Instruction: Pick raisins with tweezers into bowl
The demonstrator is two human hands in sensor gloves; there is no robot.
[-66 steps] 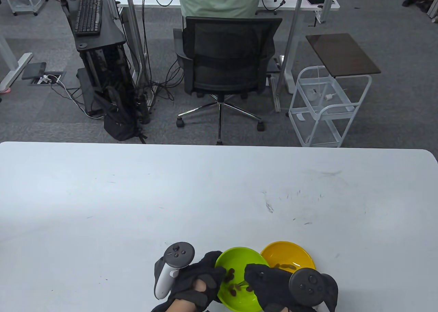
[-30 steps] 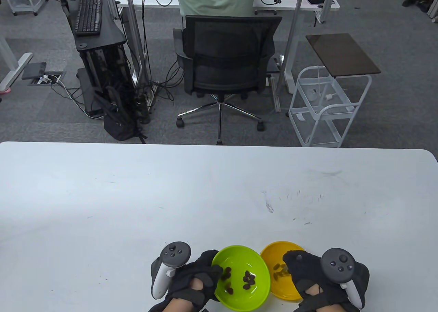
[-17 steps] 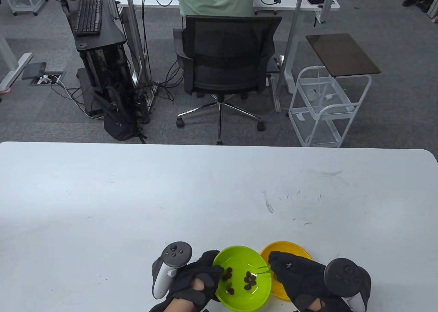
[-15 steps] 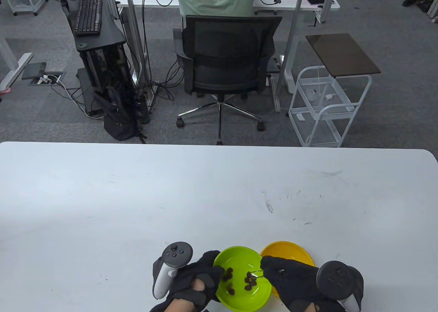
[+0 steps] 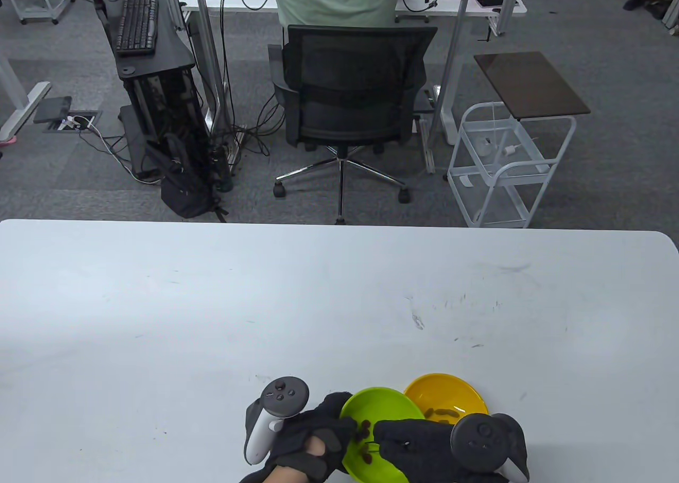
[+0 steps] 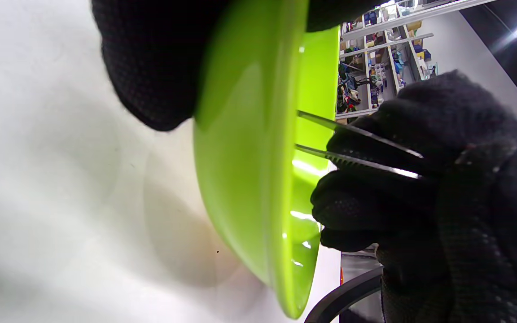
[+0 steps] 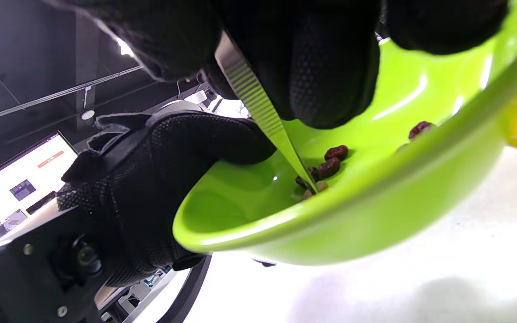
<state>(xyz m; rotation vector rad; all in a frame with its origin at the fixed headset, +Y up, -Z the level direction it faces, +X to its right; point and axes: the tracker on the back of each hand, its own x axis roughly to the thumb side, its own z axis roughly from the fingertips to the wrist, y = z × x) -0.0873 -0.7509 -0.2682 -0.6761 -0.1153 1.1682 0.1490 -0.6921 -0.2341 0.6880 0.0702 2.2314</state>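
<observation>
Glossy plastic bowl [image 7: 375,211], ridged metal tweezers [image 7: 258,105]

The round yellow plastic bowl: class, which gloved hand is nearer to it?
Right. The right hand lies just beside the yellow bowl, by its near rim; the left hand grips the green bowl, farther off.

The left hand [image 5: 310,440] curls its fingers [image 7: 222,139] over a rim, thumb outside. The right hand [image 5: 424,446] pinches a thin shaft between thumb and fingertips [image 7: 330,80], knuckles facing left.
</observation>
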